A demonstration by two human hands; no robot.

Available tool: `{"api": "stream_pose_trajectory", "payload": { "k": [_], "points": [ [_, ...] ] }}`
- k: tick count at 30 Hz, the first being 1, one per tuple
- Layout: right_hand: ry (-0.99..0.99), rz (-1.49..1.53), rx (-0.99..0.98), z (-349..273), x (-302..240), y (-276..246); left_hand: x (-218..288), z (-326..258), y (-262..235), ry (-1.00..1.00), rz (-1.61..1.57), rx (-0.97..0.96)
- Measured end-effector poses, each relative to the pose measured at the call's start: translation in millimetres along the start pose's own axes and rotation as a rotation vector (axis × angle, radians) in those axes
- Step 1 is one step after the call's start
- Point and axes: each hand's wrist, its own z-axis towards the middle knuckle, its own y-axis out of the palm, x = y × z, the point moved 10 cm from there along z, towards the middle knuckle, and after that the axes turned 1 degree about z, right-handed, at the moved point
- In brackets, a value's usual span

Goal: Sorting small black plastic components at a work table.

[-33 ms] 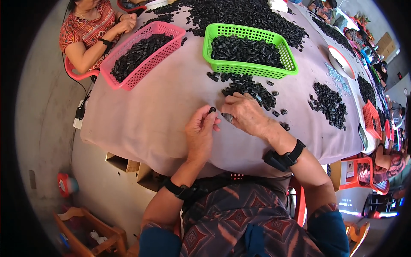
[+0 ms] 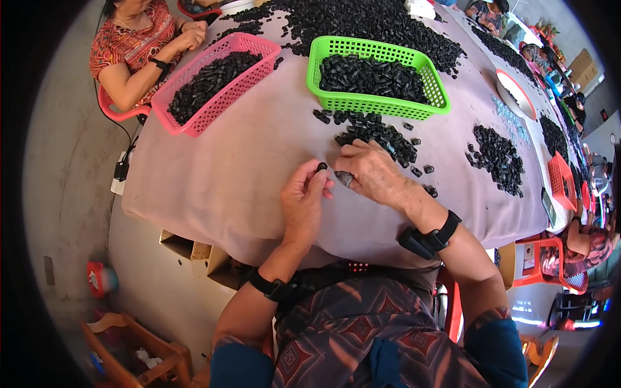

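Note:
My left hand [image 2: 304,194] is closed in a pinch, thumb and fingertips around a small black plastic part [image 2: 321,167]. Just to its right, my right hand [image 2: 374,173] is curled with its knuckles up, at the near edge of a loose pile of black plastic parts [image 2: 396,146]. A grey wrapping [image 2: 345,177] shows on one of its fingers. What the right fingertips hold, if anything, is hidden beneath the hand. Beyond the pile stands a green basket [image 2: 381,110] filled with similar black parts.
A pink basket [image 2: 212,110] of black parts stands left, near a seated person [image 2: 139,58]. A large heap [image 2: 381,26] covers the far table. At right lie another pile [image 2: 497,158], small bluish pieces [image 2: 511,119], a white bowl [image 2: 515,97] and a phone [image 2: 548,207].

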Motion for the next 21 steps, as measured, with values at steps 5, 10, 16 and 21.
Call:
{"api": "stream_pose_trajectory", "payload": {
  "k": [5, 10, 16, 21],
  "points": [
    [0.157, 0.394, 0.204, -10, 25, -18, -1, -4, 11, -0.028, 0.011, -0.053],
    [0.334, 1.052, 0.213, -28, 26, -17, -5, -12, 27, -0.089, 0.001, -0.177],
    [0.302, 0.965, 0.287, -40, 33, -15, -5, -19, 41, -0.077, 0.047, -0.276],
    [0.258, 0.786, 0.241, -40, 25, -25, -6, -22, 42, -0.043, 0.077, -0.276]
  ]
}}
